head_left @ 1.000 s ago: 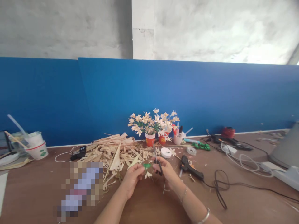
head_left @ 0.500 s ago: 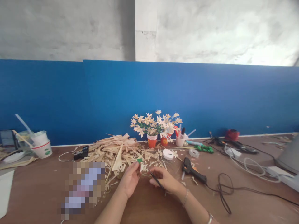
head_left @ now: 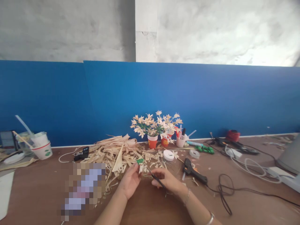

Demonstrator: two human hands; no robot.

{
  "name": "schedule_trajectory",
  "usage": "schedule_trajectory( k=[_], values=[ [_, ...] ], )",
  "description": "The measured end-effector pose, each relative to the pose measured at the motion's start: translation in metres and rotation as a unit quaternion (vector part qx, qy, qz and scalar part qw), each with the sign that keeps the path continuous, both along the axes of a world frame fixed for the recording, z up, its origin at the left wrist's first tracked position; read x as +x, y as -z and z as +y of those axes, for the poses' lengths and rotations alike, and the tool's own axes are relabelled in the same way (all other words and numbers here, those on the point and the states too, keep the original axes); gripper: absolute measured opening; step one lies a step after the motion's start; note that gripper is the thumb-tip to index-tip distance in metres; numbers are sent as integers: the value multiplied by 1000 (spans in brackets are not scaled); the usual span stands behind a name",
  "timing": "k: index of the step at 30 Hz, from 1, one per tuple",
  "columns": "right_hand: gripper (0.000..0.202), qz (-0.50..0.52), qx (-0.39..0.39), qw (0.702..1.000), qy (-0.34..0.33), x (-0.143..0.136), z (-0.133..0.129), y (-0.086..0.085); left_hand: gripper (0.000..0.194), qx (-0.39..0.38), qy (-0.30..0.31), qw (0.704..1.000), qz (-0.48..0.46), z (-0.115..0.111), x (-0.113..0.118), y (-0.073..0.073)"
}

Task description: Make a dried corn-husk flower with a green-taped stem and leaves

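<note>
My left hand (head_left: pixel 130 181) is closed in a pinch on a small pale flower (head_left: pixel 142 169), with a green piece (head_left: pixel 140 161) at its top; whether the two are joined I cannot tell. To its right, my right hand (head_left: pixel 167 180) grips slim black tweezers (head_left: pixel 159 182), their thin tip pointing left, close to the flower. Behind both hands lies a heap of dried husk strips (head_left: pixel 122 147). Finished pale flowers (head_left: pixel 150 122) on green stems stand in red paper cups (head_left: pixel 152 143) by the blue partition.
On the right lie a black glue gun (head_left: pixel 195 173) and its looping cable (head_left: pixel 225 193). White tape (head_left: pixel 168 155), a clear tape roll (head_left: pixel 194 153) and green ties (head_left: pixel 206 149) sit farther back. Paper cups (head_left: pixel 43 150) stand far left. A blurred-out object (head_left: pixel 83 189) lies left of my arm.
The green piece at my left fingertips now shows larger and more fully. The tweezers' tip has shifted slightly left, nearer the flower. Everything else lies as before.
</note>
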State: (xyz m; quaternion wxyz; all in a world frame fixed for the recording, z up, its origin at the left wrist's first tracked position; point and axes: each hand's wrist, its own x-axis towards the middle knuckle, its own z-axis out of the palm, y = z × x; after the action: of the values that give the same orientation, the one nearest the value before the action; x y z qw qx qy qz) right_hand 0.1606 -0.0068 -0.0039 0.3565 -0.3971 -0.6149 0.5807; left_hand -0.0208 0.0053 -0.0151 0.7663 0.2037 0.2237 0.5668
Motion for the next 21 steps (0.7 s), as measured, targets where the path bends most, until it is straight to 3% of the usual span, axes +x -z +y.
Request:
schedule_trajectory(
  k=[8, 15, 21],
  values=[
    [37, -12, 30, 999, 15, -1, 3, 10, 12, -14, -8, 1000, 0, 1, 0, -1],
    [34, -16, 33, 999, 21, 0, 4, 8, 11, -14, -8, 1000, -17, 3, -2, 2],
    [33, 3, 24, 1000, 14, -4, 2, 9, 13, -5, 12, 1000, 21, 1, 3, 2]
  ],
)
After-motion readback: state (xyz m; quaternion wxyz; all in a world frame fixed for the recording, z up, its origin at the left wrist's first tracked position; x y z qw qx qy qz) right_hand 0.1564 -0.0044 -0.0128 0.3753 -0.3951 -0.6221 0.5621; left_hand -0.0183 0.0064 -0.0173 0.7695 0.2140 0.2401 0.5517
